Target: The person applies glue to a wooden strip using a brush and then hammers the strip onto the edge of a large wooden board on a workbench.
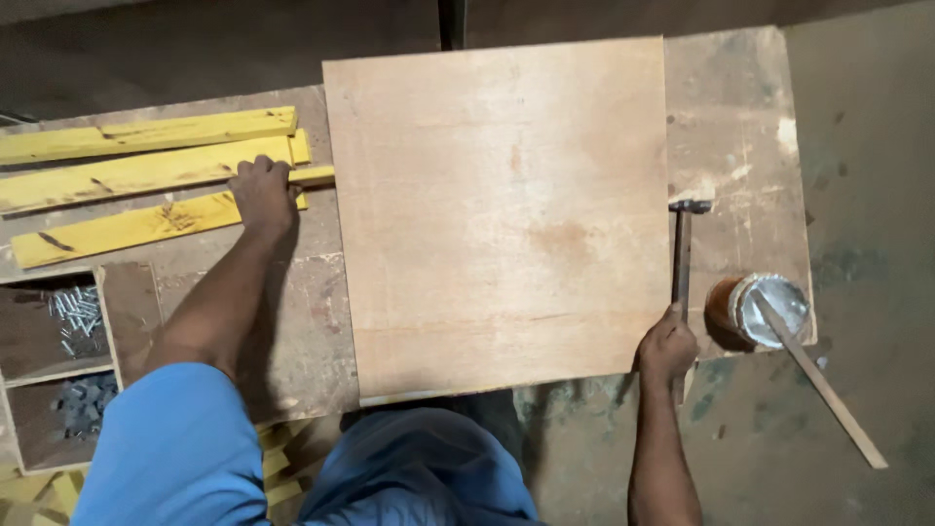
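Observation:
A large square plywood sheet (502, 214) lies flat on a worn wooden workbench (302, 321). My left hand (263, 193) is closed around a yellow wooden strip (314, 176) that pokes out at the sheet's left edge. My right hand (667, 346) grips the handle of a hammer (682, 248), which lies along the sheet's right edge with its head pointing away from me.
Several yellow wooden battens (136, 175) lie at the left of the bench. A divided wooden box (58, 360) holds nails and screws. An open tin (765, 310) with a long stick (823, 385) in it stands at the bench's right corner.

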